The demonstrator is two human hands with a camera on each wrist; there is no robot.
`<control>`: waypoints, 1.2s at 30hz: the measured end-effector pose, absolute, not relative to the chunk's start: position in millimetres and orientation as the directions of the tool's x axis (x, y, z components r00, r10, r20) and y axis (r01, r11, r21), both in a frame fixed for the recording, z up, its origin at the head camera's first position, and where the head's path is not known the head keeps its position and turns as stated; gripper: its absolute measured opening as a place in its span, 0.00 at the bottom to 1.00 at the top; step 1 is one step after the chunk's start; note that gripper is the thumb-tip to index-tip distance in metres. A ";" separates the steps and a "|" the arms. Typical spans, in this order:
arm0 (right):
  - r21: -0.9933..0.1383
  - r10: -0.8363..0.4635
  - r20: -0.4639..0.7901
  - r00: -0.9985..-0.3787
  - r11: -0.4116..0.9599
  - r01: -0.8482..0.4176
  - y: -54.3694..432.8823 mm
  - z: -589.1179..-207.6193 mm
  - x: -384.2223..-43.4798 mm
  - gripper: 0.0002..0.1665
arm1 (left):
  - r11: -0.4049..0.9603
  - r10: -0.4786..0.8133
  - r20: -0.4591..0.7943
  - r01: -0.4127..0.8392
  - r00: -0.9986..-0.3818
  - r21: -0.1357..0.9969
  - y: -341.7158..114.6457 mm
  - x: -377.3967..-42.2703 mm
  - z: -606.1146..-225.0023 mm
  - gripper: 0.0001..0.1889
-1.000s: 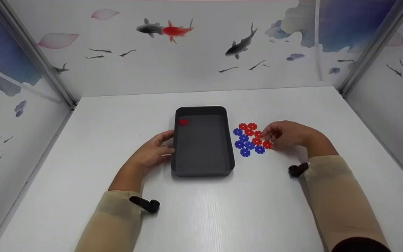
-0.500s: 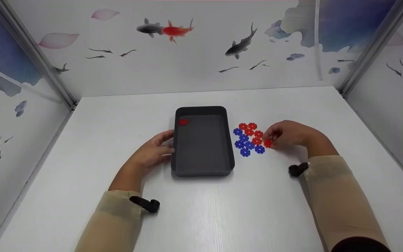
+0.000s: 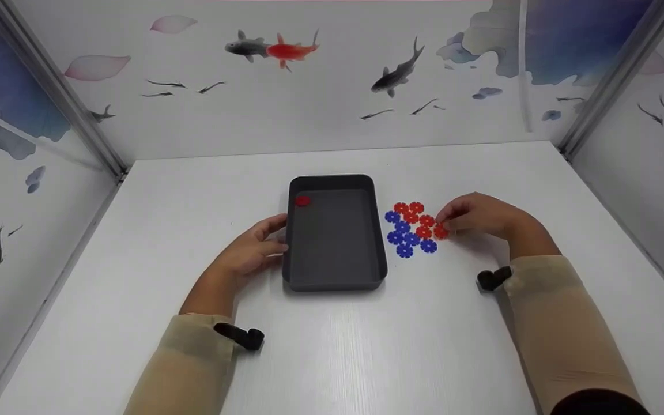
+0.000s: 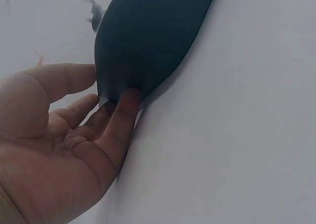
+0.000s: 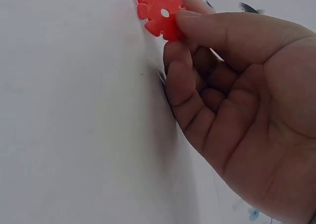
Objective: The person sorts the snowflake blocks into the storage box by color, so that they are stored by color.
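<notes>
My right hand [image 3: 479,216] pinches a red notched plastic snowflake disc [image 5: 160,14] between thumb and forefinger; in the right wrist view it is raised and tilted, a round hole in its centre. Just left of that hand lies a cluster of loose discs, with blue snowflake discs [image 3: 411,239] nearest me and red snowflake discs [image 3: 411,217] mostly behind. My left hand [image 3: 251,248] rests its fingertips against the left outer wall of a dark grey rectangular tray [image 3: 335,285]. Inside the tray, near its far left corner, sits a small red piece [image 3: 302,200].
A white table [image 3: 338,351] carries everything. Printed panels with fish and petals [image 3: 332,109] close off the back, left and right sides. The tray's right wall [image 3: 379,236] stands between its inside and the loose discs.
The red disc at the right edge of the cluster has been picked up by my right hand, which has risen slightly and shifted away. My left hand and the tray stay put.
</notes>
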State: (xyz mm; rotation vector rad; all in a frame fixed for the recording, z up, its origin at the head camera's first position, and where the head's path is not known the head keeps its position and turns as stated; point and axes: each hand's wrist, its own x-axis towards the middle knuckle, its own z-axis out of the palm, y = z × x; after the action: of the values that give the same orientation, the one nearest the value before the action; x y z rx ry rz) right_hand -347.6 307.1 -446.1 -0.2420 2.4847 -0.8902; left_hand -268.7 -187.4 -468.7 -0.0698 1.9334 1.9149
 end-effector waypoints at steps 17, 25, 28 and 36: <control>-0.913 -0.389 -0.163 -0.907 0.407 -0.010 221.7 -398.9 -329.8 0.14 | 0.079 0.247 -0.330 -0.320 -0.911 0.944 -188.6 -266.7 -468.9 0.39; -0.969 -0.374 -0.086 -0.924 0.246 -0.009 170.5 -391.3 -321.4 0.17 | 0.072 0.249 -0.325 -0.317 -0.912 0.946 -188.1 -267.0 -467.2 0.39; -0.981 -0.360 -0.079 -0.929 0.193 0.008 154.5 -392.3 -323.8 0.16 | 0.061 0.257 -0.318 -0.313 -0.913 0.948 -188.1 -267.4 -467.4 0.39; -0.991 -0.336 -0.129 -0.933 0.079 0.109 116.9 -390.7 -344.7 0.16 | 0.046 0.264 -0.310 -0.309 -0.913 0.950 -186.8 -268.1 -467.3 0.40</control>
State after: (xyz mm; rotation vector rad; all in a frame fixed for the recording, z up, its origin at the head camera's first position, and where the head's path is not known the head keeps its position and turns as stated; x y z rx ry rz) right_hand -344.7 116.9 -390.7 -0.2260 2.0392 -1.9207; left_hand -268.1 -186.8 -467.3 -0.0459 1.9288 1.9225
